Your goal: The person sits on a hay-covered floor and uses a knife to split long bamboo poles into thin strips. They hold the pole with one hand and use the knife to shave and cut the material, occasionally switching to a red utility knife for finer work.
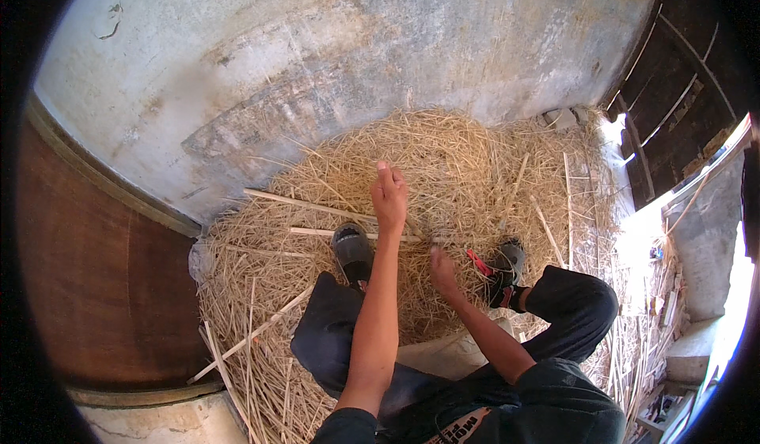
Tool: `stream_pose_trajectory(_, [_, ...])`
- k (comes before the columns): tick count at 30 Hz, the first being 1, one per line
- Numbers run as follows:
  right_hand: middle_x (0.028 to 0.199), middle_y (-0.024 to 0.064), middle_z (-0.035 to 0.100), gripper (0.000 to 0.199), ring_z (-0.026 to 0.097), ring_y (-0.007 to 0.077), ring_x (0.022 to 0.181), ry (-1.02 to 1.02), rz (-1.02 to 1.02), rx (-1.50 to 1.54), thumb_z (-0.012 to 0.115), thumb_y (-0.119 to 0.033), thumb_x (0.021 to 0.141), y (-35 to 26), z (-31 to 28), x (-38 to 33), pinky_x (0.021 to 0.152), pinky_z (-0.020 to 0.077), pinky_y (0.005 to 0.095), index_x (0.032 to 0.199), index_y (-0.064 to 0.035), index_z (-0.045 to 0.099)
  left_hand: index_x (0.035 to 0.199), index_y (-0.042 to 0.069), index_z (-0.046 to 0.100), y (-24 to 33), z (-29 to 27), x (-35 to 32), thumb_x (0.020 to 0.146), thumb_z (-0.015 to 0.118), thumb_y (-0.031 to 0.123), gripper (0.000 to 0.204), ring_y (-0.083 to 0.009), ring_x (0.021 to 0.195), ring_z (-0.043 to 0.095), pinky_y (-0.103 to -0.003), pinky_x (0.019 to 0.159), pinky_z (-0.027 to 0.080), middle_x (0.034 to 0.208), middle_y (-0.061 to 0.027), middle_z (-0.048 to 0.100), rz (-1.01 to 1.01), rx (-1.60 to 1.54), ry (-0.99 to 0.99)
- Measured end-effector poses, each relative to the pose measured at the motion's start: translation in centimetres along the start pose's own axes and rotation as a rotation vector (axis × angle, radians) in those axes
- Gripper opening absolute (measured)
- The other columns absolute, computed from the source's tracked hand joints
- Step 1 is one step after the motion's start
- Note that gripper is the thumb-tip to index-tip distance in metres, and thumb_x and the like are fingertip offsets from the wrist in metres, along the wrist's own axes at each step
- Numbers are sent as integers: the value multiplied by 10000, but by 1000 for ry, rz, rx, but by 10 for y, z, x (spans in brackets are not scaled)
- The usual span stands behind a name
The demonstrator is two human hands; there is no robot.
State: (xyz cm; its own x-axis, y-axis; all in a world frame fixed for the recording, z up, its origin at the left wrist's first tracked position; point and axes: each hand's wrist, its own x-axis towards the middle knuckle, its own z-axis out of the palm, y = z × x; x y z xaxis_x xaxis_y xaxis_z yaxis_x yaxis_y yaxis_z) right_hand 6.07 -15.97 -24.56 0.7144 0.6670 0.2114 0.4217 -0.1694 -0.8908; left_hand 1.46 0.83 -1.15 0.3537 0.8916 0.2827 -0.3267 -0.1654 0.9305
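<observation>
My left hand (389,200) reaches out over a heap of straw-like shavings (443,151), its fingers curled closed. Whatever it may hold is too thin or hidden to make out. Nearer to me and to the right, my right hand (444,271) is closed too, slightly blurred, with something small and dark at its fingertips. Beside it, by my right shoe (507,268), lies a red-handled tool (478,263). Two pale wood-like strips, the upper strip (309,204) and the lower strip (313,231), lie on the heap left of my hands.
I sit low on a pale block (447,354), legs apart, left shoe (351,248) in the shavings. A stained wall (332,56) stands ahead. A brown door-like panel (119,262) is at left. More strips (253,335) lie lower left. Dark boards (681,72) are at right.
</observation>
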Motion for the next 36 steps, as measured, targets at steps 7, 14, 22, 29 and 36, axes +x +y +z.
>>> stream_pose_trajectory(7, [871,257,679,494,680,458,877,-428,292,-557,419,-443,1049,61,-1,-29,788,514,609,1053,13,608,611,126,284,2,-2,0,1101,323,466,598,-102,475,170,-323,472,167,540,29,229,18,38,-51])
stream_pose_trajectory(14, [805,198,676,518,687,362,866,-829,149,-836,438,-487,1041,24,-62,34,729,545,534,1167,-3,569,607,130,289,7,-3,-5,1097,315,486,606,-103,487,168,-328,481,166,550,32,211,-19,163,-83])
stream_pose_trajectory(22, [700,126,590,528,572,270,661,-459,398,-111,436,-462,1057,119,-25,17,640,461,446,1108,35,610,628,137,292,-2,25,0,1093,319,486,582,-106,489,201,-321,492,187,560,38,225,-20,32,-29])
stream_pose_trajectory(29, [775,255,631,599,620,444,759,-295,249,-261,400,-504,1049,53,9,-45,707,464,504,1076,51,623,609,135,250,-1,-23,-1,1099,317,472,598,-110,485,149,-333,498,159,538,33,201,19,35,52])
stream_pose_trajectory(36, [863,291,670,707,651,481,854,-403,401,-254,343,-573,1042,96,-1,-40,783,485,548,949,47,670,603,146,257,1,-31,-1,1090,371,469,596,-101,456,156,-313,457,156,522,35,205,0,-83,75])
